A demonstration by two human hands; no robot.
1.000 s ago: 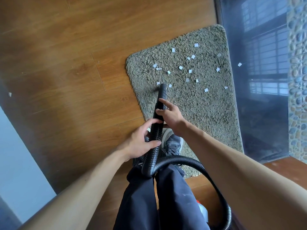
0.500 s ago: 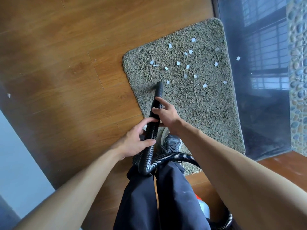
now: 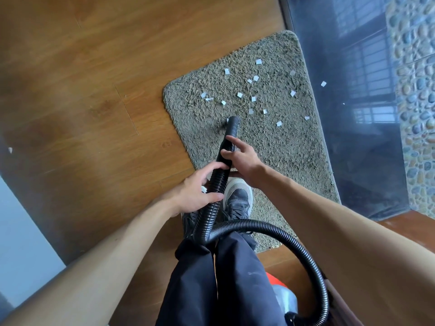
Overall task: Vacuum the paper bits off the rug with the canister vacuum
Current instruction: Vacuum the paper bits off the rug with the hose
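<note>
I am standing at the near end of the rug [image 3: 270, 147] and holding the black hose [image 3: 217, 182] of the vacuum with both hands. My left hand [image 3: 197, 191] is closing around the ribbed part of the hose, with the thumb below and the fingers over the top. My right hand [image 3: 242, 158] is sitting just ahead of it on the smooth end piece; the thumb and some fingers are pressing on the tube, while the first finger is staying straight and loose. The mouth of the hose [image 3: 233, 122] is touching the rug a little ahead of my right hand, and one paper bit is lying right beside it on the left.

The other paper bits [image 3: 253, 98] are lying scattered on the far half of the rug, beyond the mouth of the hose and mostly to its right. One bit [image 3: 323, 84] is lying off the rug, on the dark glass panel [image 3: 353, 137]. One more small bit [image 3: 10, 149] is lying far to the left on the wooden floor [image 3: 82, 102].

The right edge of the rug is running close along the glass panel, so there is little room on that side. To the left, the wooden floor is lying open. Behind my hands the hose is bending in a wide loop past my shoes [image 3: 237, 201] to the vacuum body [image 3: 280, 295], which is standing low at my right side and is only partly visible.
</note>
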